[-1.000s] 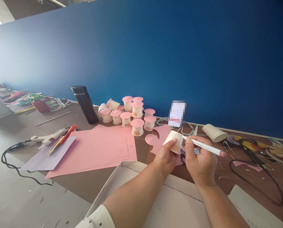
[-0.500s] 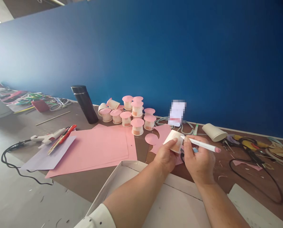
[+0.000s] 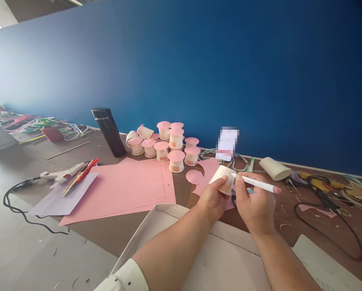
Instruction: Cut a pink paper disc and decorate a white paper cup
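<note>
My left hand (image 3: pixel 212 199) pinches a small white paper cup with an orange print (image 3: pixel 225 178), thumb on the near wall, fingers behind; the cup is tipped sideways just above the brown tabletop (image 3: pixel 108 236). My right hand (image 3: pixel 253 202) is closed round a slim white pen with a pink end (image 3: pixel 259 185), its tip at the cup's wall, seemingly touching. I judge the cup very light, thin-walled and easy to crush: hold it by the wall near the stiffer rim with a gentle squeeze. The pen looks rigid and smooth. Just beyond the cup lies a pink paper disc (image 3: pixel 194 177). Left of it are flat matte pink paper sheets (image 3: pixel 123 190), floppy. Further back: a cluster of white cups capped with pink discs (image 3: pixel 168 145), a black cylindrical flask (image 3: pixel 109 131), a white glue gun (image 3: pixel 59 176). Nearest me is an open white cardboard box (image 3: pixel 144 236)
</note>
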`<state>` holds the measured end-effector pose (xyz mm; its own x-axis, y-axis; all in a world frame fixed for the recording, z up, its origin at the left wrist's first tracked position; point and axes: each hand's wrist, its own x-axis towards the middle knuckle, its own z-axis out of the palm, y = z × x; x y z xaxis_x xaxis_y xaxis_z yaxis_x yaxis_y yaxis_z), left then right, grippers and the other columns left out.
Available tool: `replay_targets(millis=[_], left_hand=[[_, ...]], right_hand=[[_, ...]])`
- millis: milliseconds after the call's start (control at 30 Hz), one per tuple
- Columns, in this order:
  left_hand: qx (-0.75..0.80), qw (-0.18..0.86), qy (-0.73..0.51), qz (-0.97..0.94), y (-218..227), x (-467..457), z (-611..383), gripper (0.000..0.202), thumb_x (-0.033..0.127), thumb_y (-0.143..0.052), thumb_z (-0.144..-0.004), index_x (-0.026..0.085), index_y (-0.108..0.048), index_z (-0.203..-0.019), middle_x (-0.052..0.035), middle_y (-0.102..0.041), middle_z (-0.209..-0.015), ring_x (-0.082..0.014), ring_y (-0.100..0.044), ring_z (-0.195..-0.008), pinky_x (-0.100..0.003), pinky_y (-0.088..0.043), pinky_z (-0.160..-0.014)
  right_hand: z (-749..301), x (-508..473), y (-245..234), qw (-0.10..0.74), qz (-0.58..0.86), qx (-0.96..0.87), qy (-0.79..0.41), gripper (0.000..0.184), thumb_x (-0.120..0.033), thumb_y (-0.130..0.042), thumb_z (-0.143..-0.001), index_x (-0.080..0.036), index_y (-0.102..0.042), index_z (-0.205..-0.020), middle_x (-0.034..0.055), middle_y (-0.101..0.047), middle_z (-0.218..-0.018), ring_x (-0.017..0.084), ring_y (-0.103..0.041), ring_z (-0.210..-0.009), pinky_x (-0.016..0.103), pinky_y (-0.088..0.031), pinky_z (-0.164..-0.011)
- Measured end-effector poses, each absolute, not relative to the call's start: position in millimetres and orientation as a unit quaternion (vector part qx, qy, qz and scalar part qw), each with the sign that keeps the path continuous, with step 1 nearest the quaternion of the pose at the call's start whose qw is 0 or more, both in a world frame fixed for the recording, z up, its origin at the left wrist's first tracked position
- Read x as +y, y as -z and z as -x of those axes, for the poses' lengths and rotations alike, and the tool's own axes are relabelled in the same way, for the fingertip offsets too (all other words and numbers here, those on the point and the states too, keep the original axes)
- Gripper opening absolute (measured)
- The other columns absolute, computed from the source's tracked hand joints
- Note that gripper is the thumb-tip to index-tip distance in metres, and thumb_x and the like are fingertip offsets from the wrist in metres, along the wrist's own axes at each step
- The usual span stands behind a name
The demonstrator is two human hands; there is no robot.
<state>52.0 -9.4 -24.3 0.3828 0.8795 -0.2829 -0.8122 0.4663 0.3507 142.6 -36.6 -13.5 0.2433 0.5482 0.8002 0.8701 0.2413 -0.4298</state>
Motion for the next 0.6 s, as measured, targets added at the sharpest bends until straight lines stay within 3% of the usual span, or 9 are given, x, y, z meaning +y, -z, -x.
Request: replay_targets(millis=[600], left_hand=[[0.223, 0.835, -0.500, -0.062, 24.4, -9.0, -48.9, 0.025, 0.018, -0.067, -0.069, 0.011, -0.067, -0.093, -0.0079, -0.069, -0.093, -0.0148, -0.063, -0.080, -0.021, -0.049, -0.070]], right_hand=[[-142.1, -38.9, 12.5, 0.509, 0.588, -0.604, 0.172, 0.018, -0.033, -0.055, -0.088, -0.017, -0.062, -0.091, 0.0068, -0.069, -0.082, 0.017, -0.064, -0.068, 0.025, -0.045, -0.059]])
